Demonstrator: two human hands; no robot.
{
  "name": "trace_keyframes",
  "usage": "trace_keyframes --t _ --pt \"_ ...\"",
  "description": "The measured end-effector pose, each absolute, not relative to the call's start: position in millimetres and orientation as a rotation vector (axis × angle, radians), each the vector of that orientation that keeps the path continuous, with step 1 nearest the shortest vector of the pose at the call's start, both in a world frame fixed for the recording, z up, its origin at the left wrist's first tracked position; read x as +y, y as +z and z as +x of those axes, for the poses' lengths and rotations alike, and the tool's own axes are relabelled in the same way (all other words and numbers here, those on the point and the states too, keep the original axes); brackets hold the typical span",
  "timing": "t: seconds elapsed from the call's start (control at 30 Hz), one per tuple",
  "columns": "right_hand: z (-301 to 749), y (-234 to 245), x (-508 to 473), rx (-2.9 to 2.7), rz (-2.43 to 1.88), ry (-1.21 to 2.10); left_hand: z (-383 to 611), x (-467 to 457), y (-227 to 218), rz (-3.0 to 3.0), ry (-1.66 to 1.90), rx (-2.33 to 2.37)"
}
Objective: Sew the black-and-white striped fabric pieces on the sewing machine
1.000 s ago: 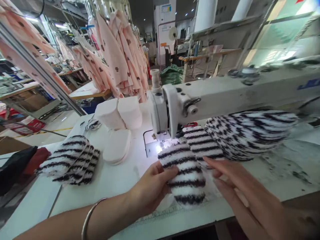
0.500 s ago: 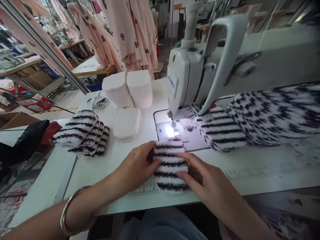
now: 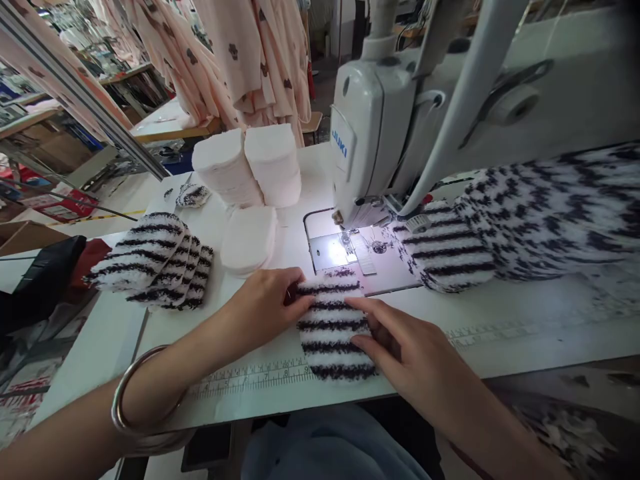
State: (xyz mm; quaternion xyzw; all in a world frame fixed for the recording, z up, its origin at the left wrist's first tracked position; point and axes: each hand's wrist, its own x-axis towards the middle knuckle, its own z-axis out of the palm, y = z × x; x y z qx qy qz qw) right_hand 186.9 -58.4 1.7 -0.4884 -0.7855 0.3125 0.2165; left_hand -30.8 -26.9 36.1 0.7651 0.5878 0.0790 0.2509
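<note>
Fuzzy black-and-white striped fabric piece (image 3: 333, 325) lies flat on the white table (image 3: 240, 347), just in front of the lit needle plate (image 3: 345, 250) of the sewing machine (image 3: 370, 133). Its long axis runs away from the person toward the needle — the far rounded end touches the plate's near edge, the near end sits close to the table's front edge, over the printed ruler (image 3: 260, 377). Its stripes run crosswise, left to right.

The left hand (image 3: 265, 307) rests on the table at the piece's left edge, fingers curled together with the tips pressing that edge near the far end; a metal bangle (image 3: 131, 393) rings the wrist. The right hand (image 3: 405, 353) lies on the piece's right side, fingers slightly apart and flat, pressing down rather than gripping.

Room to the left is open table as far as a fanned stack of striped pieces (image 3: 155, 260) and a low pile of white pads (image 3: 249, 238), with two taller white stacks (image 3: 247, 167) behind. To the right, more striped pieces (image 3: 500, 227) crowd under the machine arm, near but apart from the held piece. Bare table stretches along the front edge on the right.
</note>
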Motion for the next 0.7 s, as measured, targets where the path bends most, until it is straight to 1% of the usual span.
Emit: trace_keyframes --t 0.17,0.47,0.7 --pt "185 0 -60 -2.131 -1.318 0.877 -26 -16 34 2.114 0.255 1.644" --pt "176 -13 -64 -2.249 -1.222 0.609 -26 -2 41 2.057 0.053 1.683" --pt "177 -12 -62 -2.297 -1.197 0.582 -27 1 42 1.989 -0.042 1.696"
